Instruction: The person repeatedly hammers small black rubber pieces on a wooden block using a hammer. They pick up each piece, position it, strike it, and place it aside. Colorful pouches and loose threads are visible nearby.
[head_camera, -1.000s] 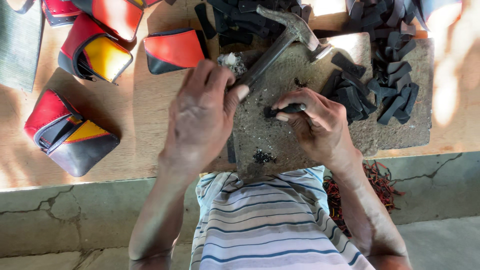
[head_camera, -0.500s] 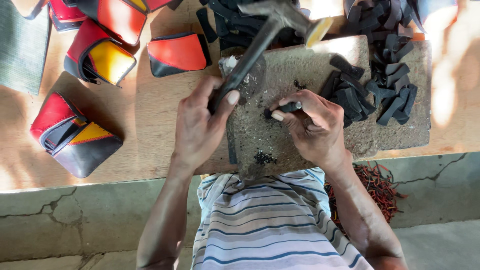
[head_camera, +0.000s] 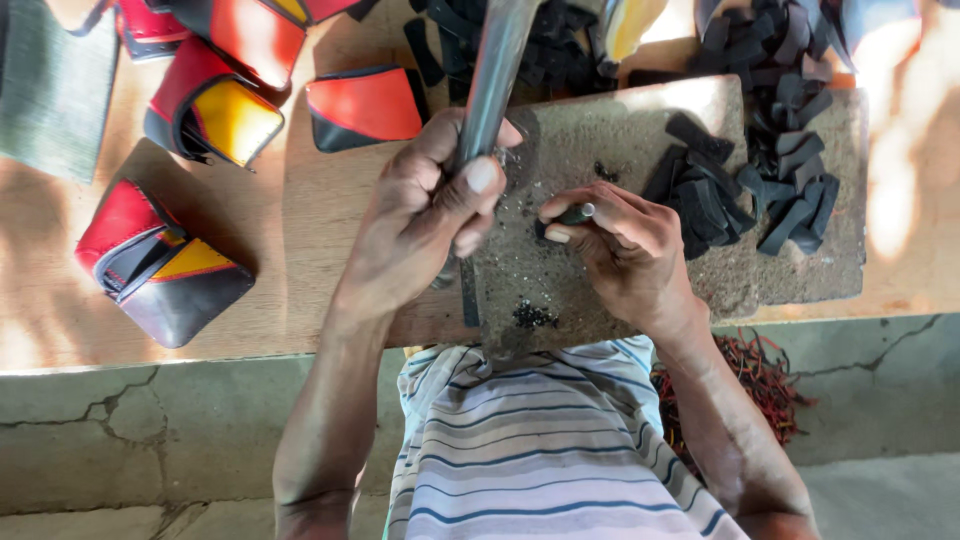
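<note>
Far left: grey-green mat at top corner, on the wooden board.
Pouches: red/yellow/black pouches lie on board left of the hands; more at top, one red-orange just left of the slab.
Left hand: fist wrapped tight round hammer handle, thumb on top; handle runs up and out of frame, head not visible.
Slab: rough grey block at centre, small dark scraps near its front edge.
Right hand: fingers pinched on a small metal punch, tip down on the slab, just right of the hammer hand.
Strips: black leather strips piled on slab's right part, more above.
Front: striped shirt; red threads on the floor at right.
</note>
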